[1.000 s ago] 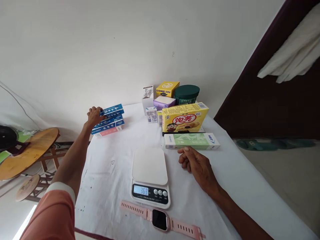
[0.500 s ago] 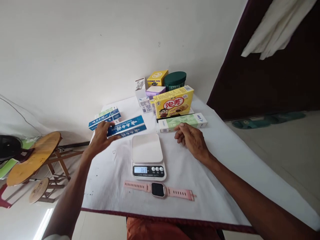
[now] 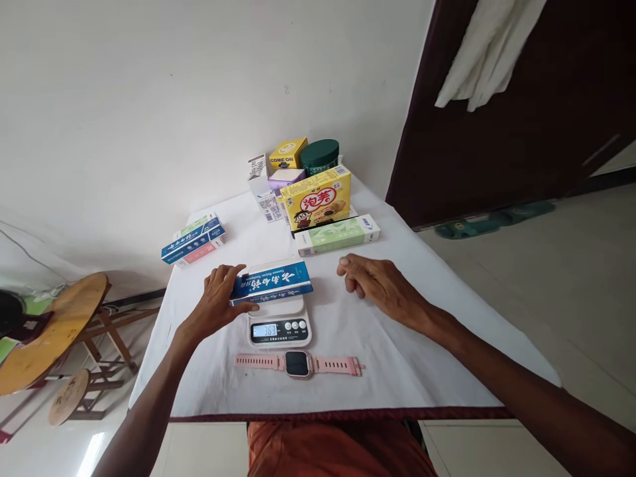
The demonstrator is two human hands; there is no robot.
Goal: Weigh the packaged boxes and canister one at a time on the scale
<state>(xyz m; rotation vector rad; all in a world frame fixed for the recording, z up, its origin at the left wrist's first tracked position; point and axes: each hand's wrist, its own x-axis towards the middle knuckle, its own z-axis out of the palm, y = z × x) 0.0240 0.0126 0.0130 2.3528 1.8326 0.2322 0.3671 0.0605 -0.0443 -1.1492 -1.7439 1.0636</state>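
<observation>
My left hand (image 3: 217,303) grips the left end of a long blue toothpaste box (image 3: 272,282) and holds it lengthwise over the platform of a white kitchen scale (image 3: 278,324), whose display reads 363. My right hand (image 3: 373,285) rests on the white tablecloth to the right of the scale, fingers loosely curled, holding nothing. A pink smartwatch (image 3: 298,364) lies flat just in front of the scale.
A small stack of similar boxes (image 3: 193,240) sits at the back left. At the back stand a green-white box (image 3: 338,234), a yellow snack box (image 3: 317,206), a yellow cube box (image 3: 287,153) and a dark green tub (image 3: 318,156). A round wooden table (image 3: 47,331) is left.
My left hand lifted a blue box from the back-left stack and brought it right and toward me, over the scale. The right hand barely moved. The view pulled back.
</observation>
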